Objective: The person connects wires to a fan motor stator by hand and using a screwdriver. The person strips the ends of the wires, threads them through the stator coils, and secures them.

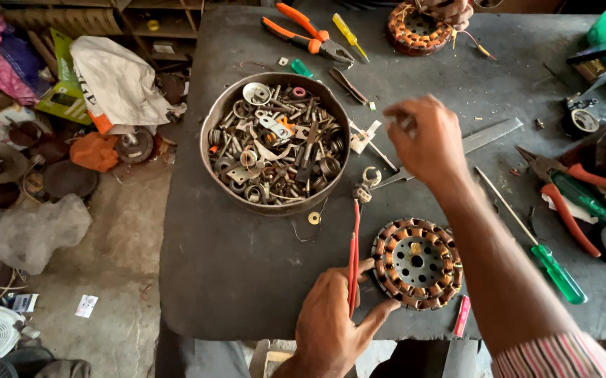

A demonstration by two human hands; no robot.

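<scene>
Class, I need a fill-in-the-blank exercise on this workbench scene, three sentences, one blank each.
1. The left hand rests beside the copper-wound ____ at the table's near edge.
2. The round metal bowl is full of small ____ parts.
3. The screwdriver right of the person's right forearm has a ____ handle.

Missing words: stator; metal; green

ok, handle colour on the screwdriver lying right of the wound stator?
Translucent green handle on the screwdriver, lying beside the stator; head view shows it clearly.

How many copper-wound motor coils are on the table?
2. One motor coil sits at the near edge beside the left hand; another coil lies at the far edge. None seem hidden.
</scene>
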